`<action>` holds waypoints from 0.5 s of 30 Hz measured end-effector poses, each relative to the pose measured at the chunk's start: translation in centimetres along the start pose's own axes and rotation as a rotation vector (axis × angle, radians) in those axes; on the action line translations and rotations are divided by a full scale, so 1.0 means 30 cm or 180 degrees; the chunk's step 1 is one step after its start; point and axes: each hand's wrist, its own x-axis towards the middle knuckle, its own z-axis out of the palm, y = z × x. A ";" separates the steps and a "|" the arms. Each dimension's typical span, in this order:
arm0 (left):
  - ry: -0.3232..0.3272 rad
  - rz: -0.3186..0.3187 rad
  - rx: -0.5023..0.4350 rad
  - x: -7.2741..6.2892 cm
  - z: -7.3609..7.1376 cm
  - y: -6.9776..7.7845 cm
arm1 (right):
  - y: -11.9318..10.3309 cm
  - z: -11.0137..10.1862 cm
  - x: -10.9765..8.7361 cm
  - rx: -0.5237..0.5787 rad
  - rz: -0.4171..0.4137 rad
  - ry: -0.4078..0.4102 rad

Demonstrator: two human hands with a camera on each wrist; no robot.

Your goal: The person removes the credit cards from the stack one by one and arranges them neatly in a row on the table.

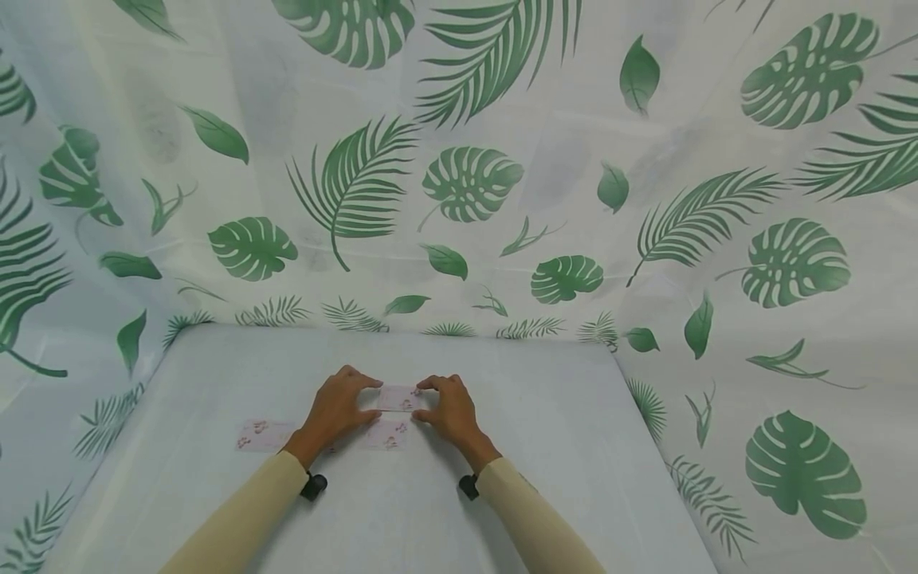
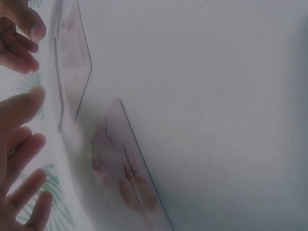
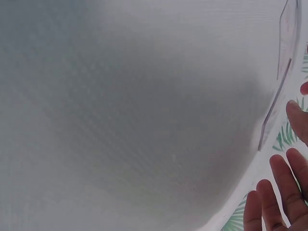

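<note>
Between my two hands is a small rectangular card [image 1: 398, 398], pale pink with reddish flowers at its right end. My left hand [image 1: 337, 410] holds its left end, index finger at the far corner and thumb at the near one. My right hand [image 1: 453, 412] holds the right end the same way. Just nearer lies a similar floral card [image 1: 387, 435], its left part hidden by my left hand. Another pink floral card [image 1: 264, 435] lies left of my left wrist. In the left wrist view, a flat floral card [image 2: 127, 168] looks thin and glossy.
The cards lie on a white-covered tabletop [image 1: 574, 478]. White curtains [image 1: 545, 159] with green leaf prints hang behind it and along both sides. A dark wrist camera [image 1: 313, 486] sits under my left wrist, another camera [image 1: 469, 486] under my right.
</note>
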 end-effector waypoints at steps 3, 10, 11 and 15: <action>-0.0044 -0.0019 0.0040 0.008 0.004 -0.002 | 0.000 0.003 0.006 -0.0018 0.0035 -0.0038; -0.0106 -0.0046 0.0046 0.023 0.021 -0.010 | 0.002 0.009 0.024 -0.0071 0.0027 -0.0090; -0.0115 -0.0051 0.0042 0.025 0.024 -0.012 | 0.003 0.010 0.026 -0.0083 0.0009 -0.0089; -0.0173 -0.0085 0.0042 0.031 0.038 -0.015 | 0.008 0.013 0.032 -0.0119 -0.0080 -0.0090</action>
